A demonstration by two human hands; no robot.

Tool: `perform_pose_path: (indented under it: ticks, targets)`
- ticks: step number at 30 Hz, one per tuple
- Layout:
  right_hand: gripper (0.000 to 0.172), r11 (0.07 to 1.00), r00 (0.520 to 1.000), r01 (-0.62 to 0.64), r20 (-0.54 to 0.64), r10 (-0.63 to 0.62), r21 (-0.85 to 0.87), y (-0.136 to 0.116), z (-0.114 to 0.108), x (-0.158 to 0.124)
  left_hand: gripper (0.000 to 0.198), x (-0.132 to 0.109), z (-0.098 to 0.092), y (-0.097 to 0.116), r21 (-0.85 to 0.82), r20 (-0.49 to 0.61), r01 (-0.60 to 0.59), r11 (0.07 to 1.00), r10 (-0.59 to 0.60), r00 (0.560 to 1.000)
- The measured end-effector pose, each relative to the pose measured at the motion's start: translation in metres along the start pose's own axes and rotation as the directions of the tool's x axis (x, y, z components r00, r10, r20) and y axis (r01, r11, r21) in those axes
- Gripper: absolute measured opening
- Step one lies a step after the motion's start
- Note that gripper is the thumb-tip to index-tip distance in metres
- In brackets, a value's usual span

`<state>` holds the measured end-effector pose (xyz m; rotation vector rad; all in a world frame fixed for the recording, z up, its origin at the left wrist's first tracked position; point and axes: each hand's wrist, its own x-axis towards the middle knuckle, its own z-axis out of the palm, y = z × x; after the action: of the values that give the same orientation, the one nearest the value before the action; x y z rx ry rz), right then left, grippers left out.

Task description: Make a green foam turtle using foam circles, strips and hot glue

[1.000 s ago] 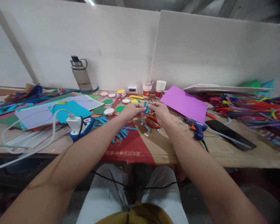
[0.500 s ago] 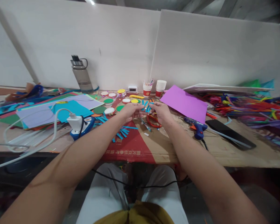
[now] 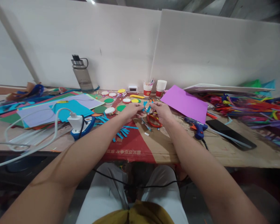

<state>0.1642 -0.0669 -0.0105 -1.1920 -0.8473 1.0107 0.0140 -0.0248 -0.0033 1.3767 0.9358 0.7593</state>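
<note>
Blue paper strip (image 3: 148, 109) held mid-scene, over the far part of the cardboard (image 3: 164, 149). Left hand (image 3: 133, 112) and right hand (image 3: 162, 112) near each other, not touching; fingertips of both pinched on blue paper. One piece or two: cannot tell.

Risks, as judged: thin paper may crease or slip if the two pinches pull unevenly. Red-handled scissors (image 3: 156, 126) just below right hand; a dropped wrist could knock them. Loose blue strips (image 3: 124, 132) by left forearm would scatter with a sweep. Glue gun (image 3: 199, 132) to the right; heat cannot be told, so a wide right elbow is unwise. White cable (image 3: 55, 127), left, could snag.

Edges: near edge runs under both forearms. Best room is near side, between forearms, only a white scrap (image 3: 147, 134) there. Far side tight: green disc (image 3: 121, 108) left, purple sheet (image 3: 186, 104) right, paper cups (image 3: 161, 84) beyond.
</note>
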Motion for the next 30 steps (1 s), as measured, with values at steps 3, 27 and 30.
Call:
perform_pose_path:
  ticks: [3,27,30]
  targets:
    - [0.031,1.000,1.000,-0.003,0.009,0.003,-0.003,0.0003,-0.0011,0.0012,0.011,-0.0018,0.0009,0.0002,0.148,-0.015,-0.063,0.987,0.066,0.998]
    - [0.029,0.999,1.000,0.020,-0.009,-0.020,-0.034,0.0036,-0.0015,0.0050,0.023,0.0049,-0.0073,-0.0043,0.693,0.062,-0.292,0.659,0.349,0.935]
    - [0.027,0.998,1.000,0.022,0.000,-0.022,-0.051,0.0034,-0.0015,0.0044,0.023,0.0042,-0.0049,-0.0034,0.706,0.057,-0.292,0.644,0.360,0.931]
